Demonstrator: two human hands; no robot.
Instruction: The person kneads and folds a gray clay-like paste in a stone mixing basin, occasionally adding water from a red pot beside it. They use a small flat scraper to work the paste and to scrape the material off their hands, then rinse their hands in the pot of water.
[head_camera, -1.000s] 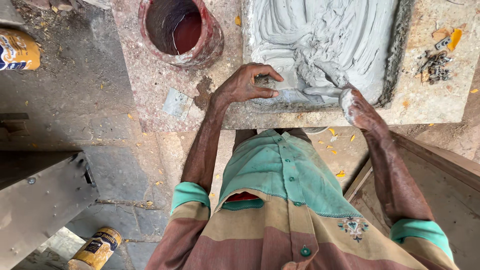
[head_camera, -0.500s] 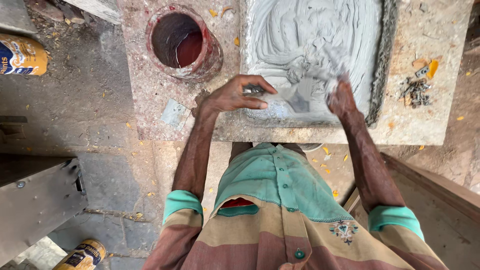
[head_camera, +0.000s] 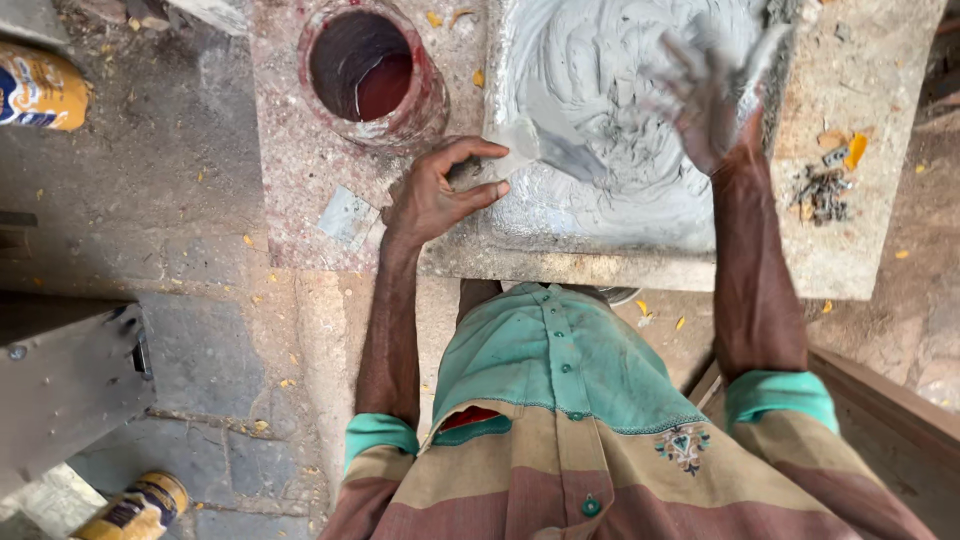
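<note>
Two hands at the wet grey paste (head_camera: 620, 130) spread on the counter (head_camera: 860, 250): left hand (head_camera: 435, 195) pinches its near edge, right hand (head_camera: 710, 95) fingers splayed, coated. Soft, slippery, probably heavy; best scooped from underneath.

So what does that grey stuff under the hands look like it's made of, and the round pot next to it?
The grey stuff looks like wet cement or plaster paste: matte grey, smeared in swirls, coating the right hand. The round pot seems to be fired clay or red-stained metal; its rim is rough and reddish, with dark red liquid inside. I cannot tell which.
</note>
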